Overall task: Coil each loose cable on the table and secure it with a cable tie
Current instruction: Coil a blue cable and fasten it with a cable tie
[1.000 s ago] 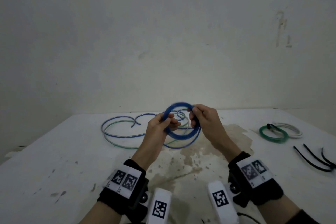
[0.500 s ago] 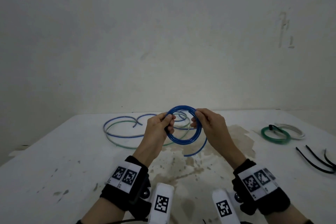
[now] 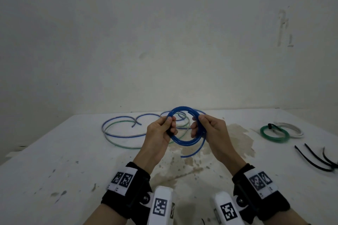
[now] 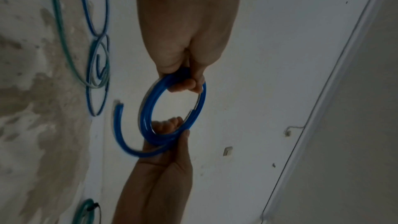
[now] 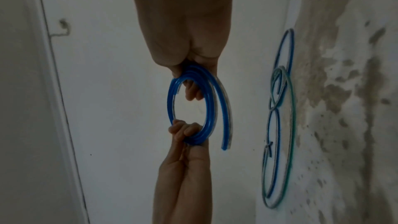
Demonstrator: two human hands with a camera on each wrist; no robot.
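Note:
I hold a blue cable coil (image 3: 184,141) upright above the white table (image 3: 54,160), wound in several turns. My left hand (image 3: 169,126) grips its left side, fingers curled round the turns. My right hand (image 3: 198,127) grips its right side the same way. A short free end (image 3: 193,152) curves down below the coil, also seen in the left wrist view (image 4: 120,134) and the right wrist view (image 5: 226,125). Loose blue and green cables (image 3: 120,129) lie spread on the table behind my hands. Black cable ties (image 3: 314,159) lie at the right.
A green coil (image 3: 274,134) bound with a black tie and a white coil (image 3: 292,129) lie at the right back of the table. A brown stain (image 3: 234,142) marks the table's middle. The wall stands close behind the table's far edge.
The coil has turned more upright and tighter in my hands. The free end is shorter than before and now hangs below the coil. Both hands shifted slightly right.

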